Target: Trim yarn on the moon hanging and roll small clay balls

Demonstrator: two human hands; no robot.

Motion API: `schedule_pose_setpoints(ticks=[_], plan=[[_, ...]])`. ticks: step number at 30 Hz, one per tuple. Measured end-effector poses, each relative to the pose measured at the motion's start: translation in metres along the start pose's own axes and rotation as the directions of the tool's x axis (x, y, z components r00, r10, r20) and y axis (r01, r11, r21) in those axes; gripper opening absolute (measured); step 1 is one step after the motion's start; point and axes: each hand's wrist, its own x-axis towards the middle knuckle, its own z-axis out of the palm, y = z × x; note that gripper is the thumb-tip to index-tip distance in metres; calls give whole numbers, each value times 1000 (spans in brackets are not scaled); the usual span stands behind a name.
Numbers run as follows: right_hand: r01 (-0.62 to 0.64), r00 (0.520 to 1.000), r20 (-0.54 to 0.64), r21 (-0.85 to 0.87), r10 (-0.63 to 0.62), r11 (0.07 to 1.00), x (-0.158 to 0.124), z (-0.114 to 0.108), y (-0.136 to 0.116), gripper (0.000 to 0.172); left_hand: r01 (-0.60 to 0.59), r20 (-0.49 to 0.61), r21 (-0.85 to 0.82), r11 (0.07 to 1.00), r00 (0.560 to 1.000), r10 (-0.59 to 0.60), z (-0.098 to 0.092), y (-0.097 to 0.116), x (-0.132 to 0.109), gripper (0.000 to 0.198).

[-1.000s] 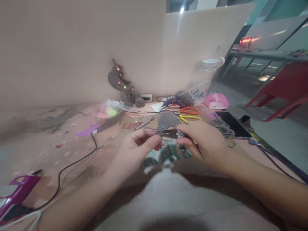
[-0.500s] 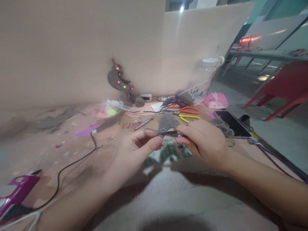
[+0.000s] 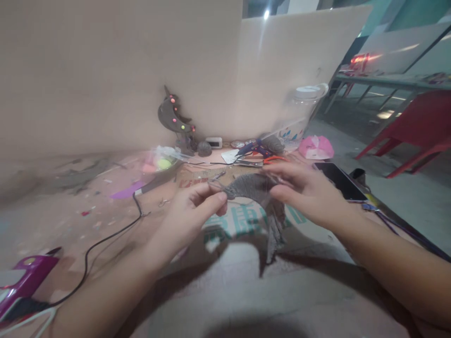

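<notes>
Where it hangs just above the surface [image 3: 105, 206], grey crescent [image 3: 252, 187]: left hand [image 3: 192, 213] pinched on its left tip, right hand [image 3: 306, 192] clamped on its right end, tail drooping.

I take the dark crescent ornament [image 3: 171, 116] with coloured beads as my landmark, standing against the cardboard wall [image 3: 105, 70]. Just right of its base I see a grey dome [image 3: 204, 149] and a small white box [image 3: 214, 142]. Further right lie a blue glue gun [image 3: 254, 148] and orange-handled pliers [image 3: 273, 159], then a pink bundle [image 3: 316, 147] and a clear jar with a white lid [image 3: 305, 110]. A dark phone [image 3: 340, 181] lies far right and nearer me. Below-left of the ornament sits a clear bag [image 3: 160, 162] of pink and yellow bits, beside a purple sheet [image 3: 127, 191]. A black cable [image 3: 105, 239] runs down towards a magenta tool [image 3: 24, 281] at far lower left. A red chair [image 3: 419, 126] stands well off to the right.
</notes>
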Motion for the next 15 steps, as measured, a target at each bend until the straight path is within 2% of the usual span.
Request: schedule_pose_setpoints(ticks=[2, 4, 8, 15], plan=[[-132, 983, 143, 113, 116, 985, 1, 4, 0, 22, -13, 14, 1, 1000, 1000, 13, -1, -3, 2, 29], [-213, 965, 198, 220, 170, 952, 1, 7, -1, 23, -53, 6, -60, 997, 999, 54, -2, -8, 5, 39], [-232, 965, 202, 371, 165, 899, 1, 10, -1, 23, -82, -1, -177, 981, 997, 83, -1, -14, 7, 50], [-293, 949, 230, 389, 216, 873, 1, 14, -1, 26, -111, -72, -181, 977, 992, 100, 1, -10, 4, 46]])
